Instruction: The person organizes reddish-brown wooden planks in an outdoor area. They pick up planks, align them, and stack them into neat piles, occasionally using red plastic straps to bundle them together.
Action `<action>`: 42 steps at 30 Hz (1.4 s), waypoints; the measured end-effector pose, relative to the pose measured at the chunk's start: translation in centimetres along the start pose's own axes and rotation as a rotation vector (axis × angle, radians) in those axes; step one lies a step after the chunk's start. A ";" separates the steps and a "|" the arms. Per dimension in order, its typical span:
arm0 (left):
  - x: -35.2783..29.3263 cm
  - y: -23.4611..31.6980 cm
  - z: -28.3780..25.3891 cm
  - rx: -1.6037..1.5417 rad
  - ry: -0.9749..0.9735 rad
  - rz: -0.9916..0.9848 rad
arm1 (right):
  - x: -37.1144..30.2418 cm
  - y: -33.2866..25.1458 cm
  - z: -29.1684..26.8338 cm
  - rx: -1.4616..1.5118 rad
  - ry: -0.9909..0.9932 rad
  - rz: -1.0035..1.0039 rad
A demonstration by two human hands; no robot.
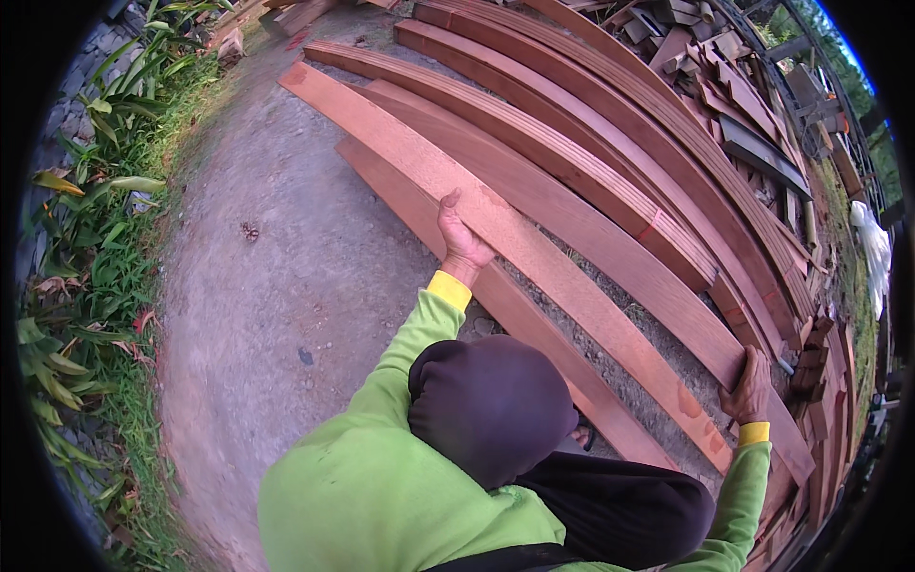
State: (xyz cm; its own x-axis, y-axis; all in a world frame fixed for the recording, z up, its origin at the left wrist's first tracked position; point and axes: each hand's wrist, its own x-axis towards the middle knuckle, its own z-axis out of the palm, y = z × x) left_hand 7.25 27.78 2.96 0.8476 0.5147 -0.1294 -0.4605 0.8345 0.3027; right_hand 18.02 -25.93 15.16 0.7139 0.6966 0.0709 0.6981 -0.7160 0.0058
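Observation:
A long, light reddish-brown wooden plank (572, 276) runs slantwise from far left to near right, with darker patches near its near end. My left hand (462, 236) grips its left edge, thumb on top and the other fingers hidden beneath. My right hand (748, 386) is closed over the edge of a wider, darker plank (620, 257) just to the right, close to its near end. Another brown plank (543, 338) lies on the ground to the left, partly under the light one. Both my sleeves are green with yellow cuffs.
Stacks of grooved boards (534, 133) lie to the right, with longer boards (610, 124) beyond. A heap of wood offcuts (734, 105) rises at the far right. Grey gravelly ground (267, 248) spreads left, edged by green plants (105, 305). My dark-clothed knees (491, 410) are bent below.

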 end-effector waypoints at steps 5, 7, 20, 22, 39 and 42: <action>-1.3 1.2 4.6 0.005 -0.060 -0.016 | 2.4 3.5 3.7 -0.042 -0.109 0.049; -1.0 1.2 5.1 -0.025 -0.051 -0.011 | 2.5 4.0 5.2 -0.015 -0.119 0.100; -2.5 -0.7 12.7 0.149 -0.072 0.015 | 9.9 -16.1 -2.2 0.238 -0.055 -0.283; -3.1 -1.1 14.3 0.173 -0.116 0.027 | 10.3 -18.2 -1.6 0.106 0.030 -0.231; 1.9 4.4 21.6 0.036 -0.383 0.239 | 7.9 -9.5 -12.7 0.142 0.189 -0.255; 2.0 5.4 23.3 -0.031 -0.325 0.216 | 8.1 -8.2 -14.3 0.155 0.225 -0.177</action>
State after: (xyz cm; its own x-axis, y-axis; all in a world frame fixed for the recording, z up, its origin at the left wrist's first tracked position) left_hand 12.62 28.76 26.38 0.7670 0.5945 0.2415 -0.6414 0.7216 0.2606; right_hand 17.32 -15.03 29.96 0.5628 0.7697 0.3014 0.8227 -0.5571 -0.1135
